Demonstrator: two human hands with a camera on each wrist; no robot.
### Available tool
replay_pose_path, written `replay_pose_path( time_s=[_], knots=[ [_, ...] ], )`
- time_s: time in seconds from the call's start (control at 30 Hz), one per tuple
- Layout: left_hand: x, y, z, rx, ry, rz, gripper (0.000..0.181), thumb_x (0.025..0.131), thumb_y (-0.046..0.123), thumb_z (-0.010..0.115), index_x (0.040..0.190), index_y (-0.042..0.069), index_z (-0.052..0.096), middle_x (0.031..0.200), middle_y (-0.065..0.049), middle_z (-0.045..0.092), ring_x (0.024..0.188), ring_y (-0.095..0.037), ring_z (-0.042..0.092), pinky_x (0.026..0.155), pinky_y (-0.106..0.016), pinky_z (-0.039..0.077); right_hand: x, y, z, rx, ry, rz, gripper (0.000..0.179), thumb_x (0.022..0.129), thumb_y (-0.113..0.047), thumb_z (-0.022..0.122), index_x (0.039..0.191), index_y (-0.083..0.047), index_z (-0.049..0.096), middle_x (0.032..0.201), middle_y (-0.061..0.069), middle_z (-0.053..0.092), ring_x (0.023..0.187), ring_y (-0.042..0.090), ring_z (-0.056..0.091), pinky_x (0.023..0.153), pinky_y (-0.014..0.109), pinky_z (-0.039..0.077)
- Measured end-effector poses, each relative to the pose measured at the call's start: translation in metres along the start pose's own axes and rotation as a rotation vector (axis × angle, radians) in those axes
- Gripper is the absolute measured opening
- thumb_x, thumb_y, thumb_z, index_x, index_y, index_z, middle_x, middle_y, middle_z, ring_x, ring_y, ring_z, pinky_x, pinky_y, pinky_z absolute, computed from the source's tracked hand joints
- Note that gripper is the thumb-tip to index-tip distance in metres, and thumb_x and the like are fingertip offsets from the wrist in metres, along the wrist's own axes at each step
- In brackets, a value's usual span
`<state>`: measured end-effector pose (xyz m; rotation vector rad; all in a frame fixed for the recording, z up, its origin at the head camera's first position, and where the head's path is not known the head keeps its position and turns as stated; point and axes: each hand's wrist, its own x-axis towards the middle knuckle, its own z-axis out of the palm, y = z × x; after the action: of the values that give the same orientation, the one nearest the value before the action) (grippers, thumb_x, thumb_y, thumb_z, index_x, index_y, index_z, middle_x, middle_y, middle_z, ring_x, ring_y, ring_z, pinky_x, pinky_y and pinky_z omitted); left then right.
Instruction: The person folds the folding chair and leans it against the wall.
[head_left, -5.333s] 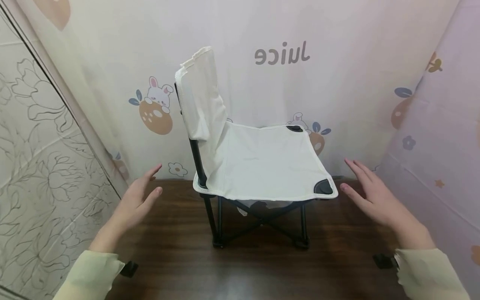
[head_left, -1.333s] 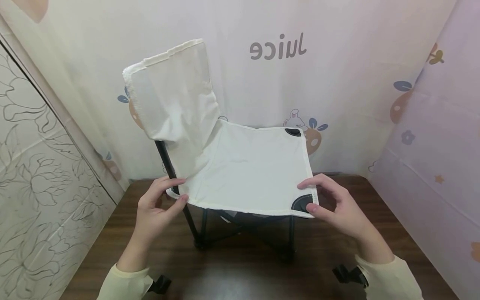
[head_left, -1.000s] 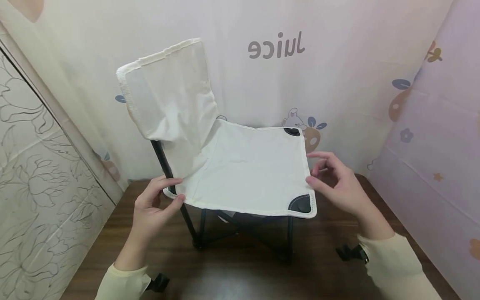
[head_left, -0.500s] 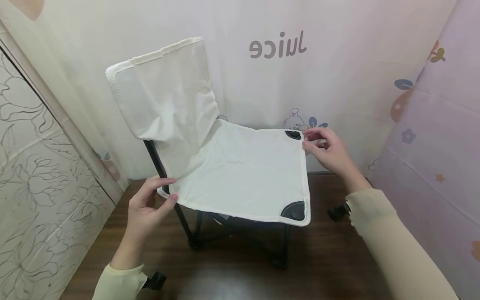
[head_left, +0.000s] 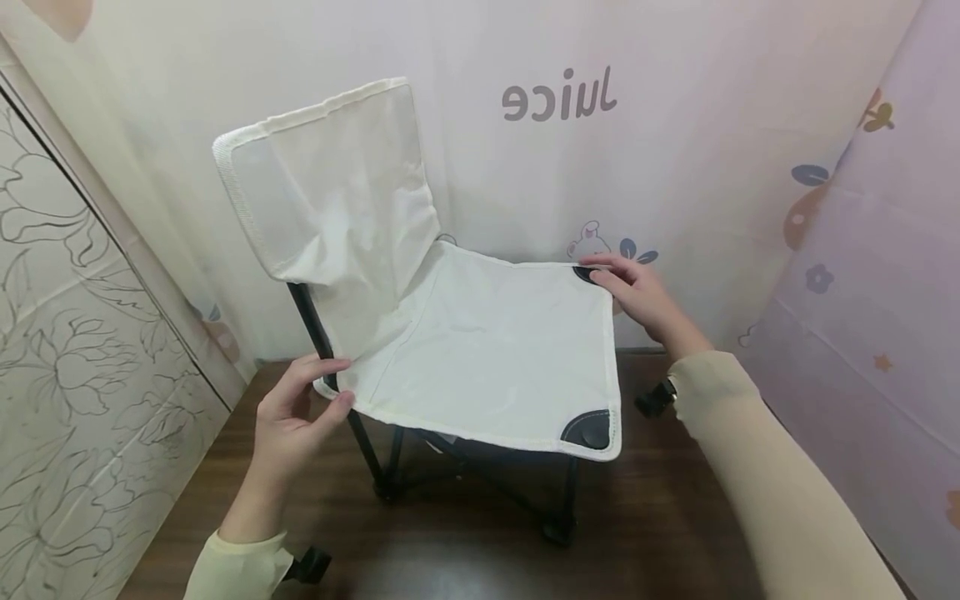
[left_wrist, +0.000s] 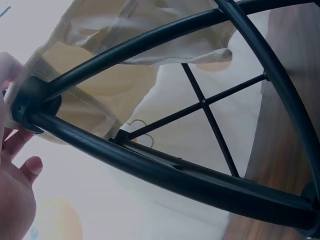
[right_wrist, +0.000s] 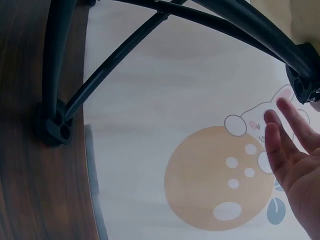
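Chair (head_left: 495,350) upright | left hand (head_left: 291,421): part-closed round back-post corner | right hand (head_left: 637,293): loose, touching far front corner (black-patched)

We see a dark wood-grain desk (head_left: 450,567) below and, behind it, a pale curtain (head_left: 487,179) bearing the mirrored word "Juice" (head_left: 558,94) and a rabbit print (head_left: 588,242). To our left hangs a white cloth (head_left: 45,275) with line-drawn flowers (head_left: 88,367); to our right, a lilac-tinted cloth (head_left: 892,258) shows a blue-grey flower (head_left: 820,279) and an orange star (head_left: 882,362)
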<state>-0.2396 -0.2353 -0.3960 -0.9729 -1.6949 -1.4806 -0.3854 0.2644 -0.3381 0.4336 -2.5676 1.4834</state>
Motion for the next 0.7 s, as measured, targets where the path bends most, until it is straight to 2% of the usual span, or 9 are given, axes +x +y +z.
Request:
replay_pose_path(
  time_s=[0.23,0.4,0.53,0.7],
  knots=[
    [0.001,0.0,-0.001,0.009,-0.009,0.026,0.032,0.094,-0.006,0.079,0.123,-0.016,0.069,0.13,-0.015,0.072,0.115,-0.023,0.064,0.097,-0.023,0.055,0.004,0.01,0.004,0.071,-0.001,-0.037,0.043,0.113,-0.035,0.061,0.15,-0.015,0.066,0.135,0.006,0.065,0.11,0.018,0.063,0.088,0.031,0.055],
    [0.002,0.001,-0.001,-0.005,0.005,0.041,0.032,0.095,-0.006,0.078,0.123,-0.018,0.068,0.129,-0.015,0.072,0.115,-0.023,0.065,0.098,-0.025,0.054,0.002,0.016,0.009,0.121,0.012,-0.09,0.041,0.113,-0.03,0.062,0.149,-0.011,0.066,0.138,0.003,0.058,0.115,0.019,0.055,0.085,0.03,0.053],
    [0.002,0.003,-0.003,0.008,0.01,0.025,0.032,0.093,-0.011,0.076,0.124,-0.018,0.068,0.13,-0.014,0.072,0.116,-0.023,0.065,0.099,-0.025,0.054,0.0,0.018,0.011,0.127,0.012,-0.098,0.043,0.113,-0.031,0.061,0.151,-0.011,0.065,0.147,0.004,0.05,0.124,0.018,0.047,0.091,0.031,0.05],
    [0.001,0.005,-0.005,0.037,0.012,-0.002,0.035,0.09,-0.016,0.076,0.124,-0.017,0.068,0.13,-0.014,0.072,0.115,-0.022,0.065,0.098,-0.024,0.054,-0.001,0.021,0.013,0.147,0.001,-0.103,0.042,0.113,-0.029,0.061,0.151,-0.01,0.064,0.145,0.005,0.051,0.119,0.021,0.051,0.089,0.029,0.052]
  ],
)
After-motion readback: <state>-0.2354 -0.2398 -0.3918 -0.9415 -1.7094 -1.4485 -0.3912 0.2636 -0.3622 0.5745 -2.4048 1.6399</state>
